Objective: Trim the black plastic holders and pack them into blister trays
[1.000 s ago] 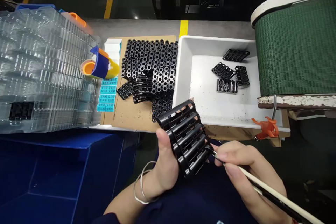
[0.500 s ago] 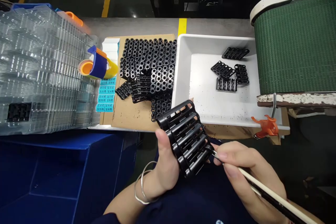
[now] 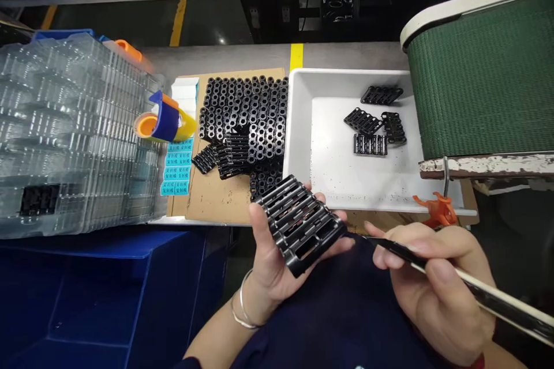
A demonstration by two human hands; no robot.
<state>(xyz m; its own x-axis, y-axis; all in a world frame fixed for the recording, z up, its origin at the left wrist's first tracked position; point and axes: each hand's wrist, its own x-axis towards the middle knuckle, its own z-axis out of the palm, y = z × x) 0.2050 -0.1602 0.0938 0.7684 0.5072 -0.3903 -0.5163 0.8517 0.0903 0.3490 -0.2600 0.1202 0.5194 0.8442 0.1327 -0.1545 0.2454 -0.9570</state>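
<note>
My left hand (image 3: 277, 268) grips a black plastic slotted part (image 3: 298, 222), a row of joined tubes with long openings, tilted above the front of the workbench. My right hand (image 3: 441, 282) pinches a long, thin black-and-cream tool (image 3: 497, 294) like a slim trimming knife; its kind is not certain. The tool's narrow tip points left towards the part, a short gap away from it. Several similar black parts (image 3: 370, 145) lie in the white tray (image 3: 298, 127). Many more stand in a stacked block (image 3: 242, 104) left of the tray.
Clear plastic boxes (image 3: 86, 127) are stacked at the left, above a blue bin (image 3: 95, 294). A yellow-and-blue tape dispenser (image 3: 167, 118) rests near blue labels (image 3: 176, 173). Cardboard (image 3: 208, 202) lies under the block. At right are a green conveyor belt (image 3: 480, 81) and an orange clip (image 3: 439, 210).
The tool's tip has left the black part, and my right hand has moved right with it. My left hand has turned the part to another side. The view has shifted slightly.
</note>
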